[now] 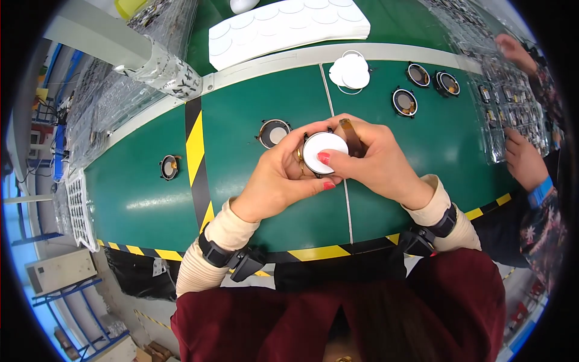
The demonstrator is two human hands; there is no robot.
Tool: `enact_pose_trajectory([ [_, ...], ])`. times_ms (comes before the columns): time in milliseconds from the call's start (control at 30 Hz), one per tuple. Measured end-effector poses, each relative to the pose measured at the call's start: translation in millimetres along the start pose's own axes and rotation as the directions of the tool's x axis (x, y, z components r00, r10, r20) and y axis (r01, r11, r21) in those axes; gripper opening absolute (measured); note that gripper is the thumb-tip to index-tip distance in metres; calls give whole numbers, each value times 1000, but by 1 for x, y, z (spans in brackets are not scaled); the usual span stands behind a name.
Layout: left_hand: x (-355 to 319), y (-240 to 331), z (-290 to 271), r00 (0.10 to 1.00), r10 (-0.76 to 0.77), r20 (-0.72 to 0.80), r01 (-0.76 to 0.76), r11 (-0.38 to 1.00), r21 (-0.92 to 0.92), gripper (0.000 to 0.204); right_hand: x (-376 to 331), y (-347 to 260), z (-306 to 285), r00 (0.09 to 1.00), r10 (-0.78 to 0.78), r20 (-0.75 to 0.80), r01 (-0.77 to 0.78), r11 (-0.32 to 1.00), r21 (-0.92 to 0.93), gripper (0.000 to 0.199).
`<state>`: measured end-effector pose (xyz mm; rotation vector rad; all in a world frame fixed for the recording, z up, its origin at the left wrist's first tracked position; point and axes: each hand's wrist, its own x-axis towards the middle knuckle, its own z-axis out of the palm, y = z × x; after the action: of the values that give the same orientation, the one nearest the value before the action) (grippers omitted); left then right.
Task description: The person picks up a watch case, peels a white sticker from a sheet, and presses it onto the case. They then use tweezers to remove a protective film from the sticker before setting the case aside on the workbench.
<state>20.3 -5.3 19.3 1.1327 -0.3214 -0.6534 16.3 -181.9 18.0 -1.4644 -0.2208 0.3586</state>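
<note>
Both hands meet over the middle of the green table, around a round watch case (pixel 306 161) with lugs. A white round disc (pixel 318 145) covers its upward face. My left hand (pixel 268 175) is closed round the case's left side, its thumb at the lower edge. My right hand (pixel 389 160) grips the right side, and its thumb presses on the disc. A brown flex ribbon (pixel 350 136) sticks up beside the right fingers; what it joins is hidden. Just behind my left hand lies another watch case (pixel 275 132), open side up, partly covered by the fingers.
More watch cases lie at the left (pixel 169 167) and back right (pixel 404 102). White round pieces (pixel 350 72) are piled near the rail, beyond which sits a stack of white sheets (pixel 289 36). A co-worker's hand (pixel 525 160) touches a clear parts tray (pixel 512 114). A post (pixel 157 69) stands at back left.
</note>
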Motion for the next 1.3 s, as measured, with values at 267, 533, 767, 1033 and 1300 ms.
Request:
enact_pose_trajectory([
  [267, -1, -2, -3, 1000, -1, 21, 1, 999, 41, 69, -3, -10, 4, 999, -27, 28, 26, 998, 63, 19],
  [533, -2, -2, -3, 1000, 1, 13, -2, 998, 56, 69, -2, -2, 2, 995, -100, 18, 102, 991, -86, 19],
  [767, -2, -3, -3, 1000, -4, 11, 3, 999, 42, 69, -2, 0, 1, 996, -89, 21, 90, 991, -94, 20],
  [1033, -2, -2, -4, 1000, -16, 8, 16, 999, 41, 69, -3, -3, 4, 997, -71, 3, 71, 997, -30, 20],
  [1300, -3, -1, -4, 1000, -11, 22, 10, 998, 56, 64, -4, -4, 6, 995, -104, -3, 104, 991, -80, 23],
])
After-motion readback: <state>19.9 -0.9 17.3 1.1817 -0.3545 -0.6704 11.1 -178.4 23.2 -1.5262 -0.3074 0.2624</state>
